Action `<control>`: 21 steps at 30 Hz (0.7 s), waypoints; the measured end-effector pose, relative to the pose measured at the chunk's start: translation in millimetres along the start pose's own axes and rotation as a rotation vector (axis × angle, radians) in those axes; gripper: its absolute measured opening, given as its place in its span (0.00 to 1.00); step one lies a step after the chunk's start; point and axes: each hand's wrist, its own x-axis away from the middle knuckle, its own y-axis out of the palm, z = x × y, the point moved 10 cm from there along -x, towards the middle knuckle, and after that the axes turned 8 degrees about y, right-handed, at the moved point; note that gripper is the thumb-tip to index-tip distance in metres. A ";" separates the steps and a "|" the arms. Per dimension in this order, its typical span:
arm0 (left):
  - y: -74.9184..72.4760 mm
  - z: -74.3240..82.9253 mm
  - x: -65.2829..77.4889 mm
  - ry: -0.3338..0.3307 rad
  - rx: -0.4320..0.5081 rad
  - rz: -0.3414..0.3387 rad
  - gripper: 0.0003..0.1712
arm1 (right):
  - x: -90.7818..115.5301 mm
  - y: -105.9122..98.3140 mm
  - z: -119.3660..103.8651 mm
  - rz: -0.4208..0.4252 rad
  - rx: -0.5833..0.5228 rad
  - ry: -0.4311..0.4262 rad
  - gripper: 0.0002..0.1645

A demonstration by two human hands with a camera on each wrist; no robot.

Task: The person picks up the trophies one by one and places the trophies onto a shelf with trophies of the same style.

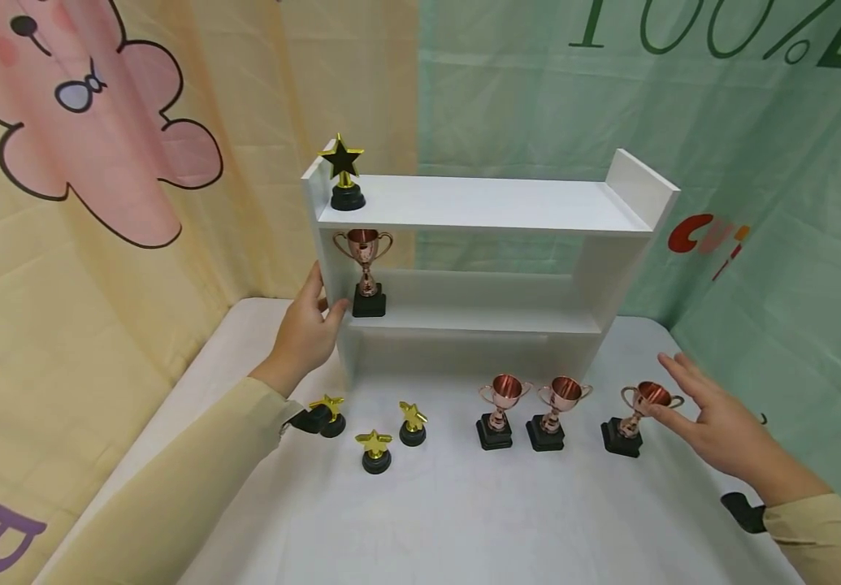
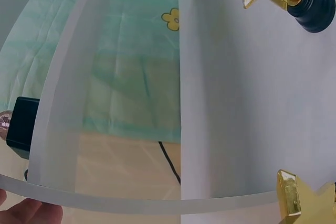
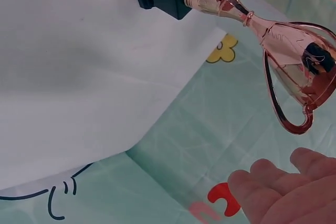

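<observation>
From where I stand, the white panel shelf (image 1: 486, 203) looks like the first worry. The person's left hand (image 1: 305, 329) pinches its left side panel, thumb at the front edge, fingers along the outer face. Just beside that thumb, a shiny copper two-handled cup on a square black base (image 1: 366, 276) stands near the front of the middle board; a slip of the thumb could knock it off. Above, a gold-edged star trophy with a black face and round black base (image 1: 345, 180) stands at the top board's left end, and a tug on the panel might topple it. Across the way, the right hand (image 1: 720, 422) has its fingers stretched out, thumb apart, beside the rightmost copper cup (image 1: 634, 419), which stands on the white-covered table (image 1: 449, 520); whether the thumb touches it I can't tell. That cup looks top-heavy, so catching just one handle would probably tip it, and a leftward sweep could bowl it into its nearest matching copper cup (image 1: 552, 419). A dropped left forearm in its beige sleeve (image 1: 193, 479) could upset the nearby small gold star trophy (image 1: 374, 445).
</observation>
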 end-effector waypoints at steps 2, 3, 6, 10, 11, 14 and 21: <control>0.3 -1.2 -0.4 -0.002 -0.003 0.000 0.45 | -1.1 0.9 0.8 0.005 -0.003 -0.004 0.56; 0.6 -2.1 -0.6 -0.005 -0.005 -0.002 0.45 | -1.5 1.5 0.9 0.004 -0.005 -0.005 0.56; 1.6 -4.9 -0.7 -0.014 -0.023 -0.010 0.46 | -3.4 2.9 1.6 0.004 -0.013 -0.009 0.56; 2.5 -6.9 -1.6 -0.019 -0.053 -0.018 0.45 | -5.8 5.6 3.4 -0.010 -0.021 0.002 0.56; 2.8 -7.4 -1.8 -0.019 -0.060 -0.020 0.45 | -6.3 6.4 4.5 -0.014 -0.017 0.010 0.56; 4.9 -8.8 -1.8 -0.025 -0.075 -0.035 0.44 | -7.2 9.0 7.9 -0.030 -0.010 0.037 0.56; 10.2 -13.8 1.2 -0.062 -0.081 -0.066 0.43 | -8.6 12.0 10.6 -0.034 -0.003 0.034 0.54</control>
